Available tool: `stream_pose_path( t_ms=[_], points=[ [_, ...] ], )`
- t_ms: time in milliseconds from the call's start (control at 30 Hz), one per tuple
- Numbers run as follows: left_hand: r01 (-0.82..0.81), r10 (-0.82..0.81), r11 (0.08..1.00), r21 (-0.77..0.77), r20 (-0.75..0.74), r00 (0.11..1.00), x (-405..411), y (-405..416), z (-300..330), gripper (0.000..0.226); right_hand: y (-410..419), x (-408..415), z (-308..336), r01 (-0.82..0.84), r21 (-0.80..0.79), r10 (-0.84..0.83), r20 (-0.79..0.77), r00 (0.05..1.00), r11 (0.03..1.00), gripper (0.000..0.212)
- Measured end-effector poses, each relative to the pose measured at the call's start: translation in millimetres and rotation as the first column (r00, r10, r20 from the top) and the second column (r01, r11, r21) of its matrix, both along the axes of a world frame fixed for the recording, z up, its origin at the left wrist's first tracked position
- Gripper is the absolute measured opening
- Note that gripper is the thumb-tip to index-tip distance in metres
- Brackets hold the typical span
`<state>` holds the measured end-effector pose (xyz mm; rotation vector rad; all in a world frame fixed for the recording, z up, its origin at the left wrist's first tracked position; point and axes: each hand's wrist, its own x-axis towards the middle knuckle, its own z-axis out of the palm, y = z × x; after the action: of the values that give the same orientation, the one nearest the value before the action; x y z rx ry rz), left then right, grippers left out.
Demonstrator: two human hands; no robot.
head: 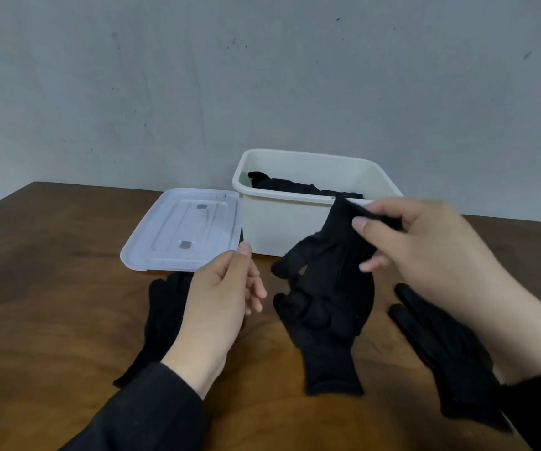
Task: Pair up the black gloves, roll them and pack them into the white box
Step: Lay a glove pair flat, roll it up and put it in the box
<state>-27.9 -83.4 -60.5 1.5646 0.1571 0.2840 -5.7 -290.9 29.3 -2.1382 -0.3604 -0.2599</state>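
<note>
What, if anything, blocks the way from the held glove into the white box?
Nothing visible does. The right hand pinches the glove just before the white box, whose top is open; its lid lies beside it on the table.

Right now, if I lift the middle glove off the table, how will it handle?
Probably floppy: the glove the right hand pinches already droops and creases below the grip. Likely light, since two fingertips hold its edge up. It shouldn't roll or slide; the cloth lies limp on the table.
</note>
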Motion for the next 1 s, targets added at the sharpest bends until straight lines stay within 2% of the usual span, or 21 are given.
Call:
stream_pose_path(
  t_ms=[167, 233, 300, 333, 400, 500, 567, 700, 800, 833, 900, 1000],
  points=[
    [-0.002, 0.002, 0.988, 0.157, 0.002, 1.000, 4.1, 2.2, -8.1, 0.039, -0.9, 3.8, -0.8, 0.043, 0.017, -0.045, 0.146, 0.988, 0.999, 0.016],
    [-0.006, 0.002, 0.975, 0.224, 0.017, 1.000, 4.8, 4.4, -10.2, 0.037, -0.8, -10.4, -25.1, 0.042, -0.069, -0.028, 0.203, 0.979, 0.997, 0.022],
    [0.037, -0.049, 0.923, 0.384, 0.023, 0.999, 3.6, 6.0, -11.8, 0.033, -5.3, -26.3, -65.7, -0.017, -0.181, 0.053, 0.194, 0.980, 0.983, 0.033],
    [0.086, -0.102, 0.867, 0.492, 0.005, 0.995, 2.0, 6.1, -12.7, 0.027, -7.8, -33.8, -87.9, -0.052, -0.232, 0.088, 0.148, 0.985, 0.971, 0.038],
    [0.203, -0.234, 0.685, 0.699, -0.053, 0.971, -0.4, 5.2, -17.0, 0.014, -13.5, -44.9, -126.7, -0.130, -0.326, 0.159, 0.064, 0.985, 0.936, 0.041],
    [0.315, -0.401, 0.355, 0.880, -0.161, 0.902, -1.1, -1.0, -29.1, 0.026, -19.7, -50.8, -154.5, -0.216, -0.407, 0.249, 0.028, 0.968, 0.887, 0.034],
    [0.331, -0.422, 0.244, 0.911, -0.207, 0.883, -1.6, -4.4, -32.6, 0.035, -22.3, -49.2, -154.8, -0.216, -0.403, 0.240, 0.009, 0.971, 0.889, 0.033],
    [0.313, -0.425, 0.220, 0.924, -0.199, 0.883, -1.2, -2.4, -34.2, 0.041, -23.7, -51.1, -145.8, -0.249, -0.439, 0.267, -0.022, 0.964, 0.863, 0.049],
    [0.291, -0.468, 0.203, 0.935, -0.168, 0.868, -1.9, -2.0, -31.3, 0.042, -34.8, -52.2, -136.9, -0.187, -0.405, 0.190, -0.033, 0.981, 0.895, 0.032],
    [0.295, -0.496, 0.189, 0.937, -0.168, 0.852, -2.3, -2.2, -30.2, 0.041, -39.6, -51.1, -135.3, -0.186, -0.433, 0.185, -0.044, 0.982, 0.882, 0.035],
    [0.338, -0.548, 0.143, 0.930, -0.210, 0.810, -3.9, -3.4, -29.4, 0.041, -45.1, -48.7, -133.1, -0.251, -0.528, 0.228, -0.110, 0.968, 0.811, 0.053],
    [0.379, -0.594, 0.084, 0.921, -0.259, 0.762, -4.5, -5.3, -31.4, 0.047, -48.0, -44.9, -132.8, -0.296, -0.564, 0.241, -0.172, 0.955, 0.771, 0.053]
  ],
)
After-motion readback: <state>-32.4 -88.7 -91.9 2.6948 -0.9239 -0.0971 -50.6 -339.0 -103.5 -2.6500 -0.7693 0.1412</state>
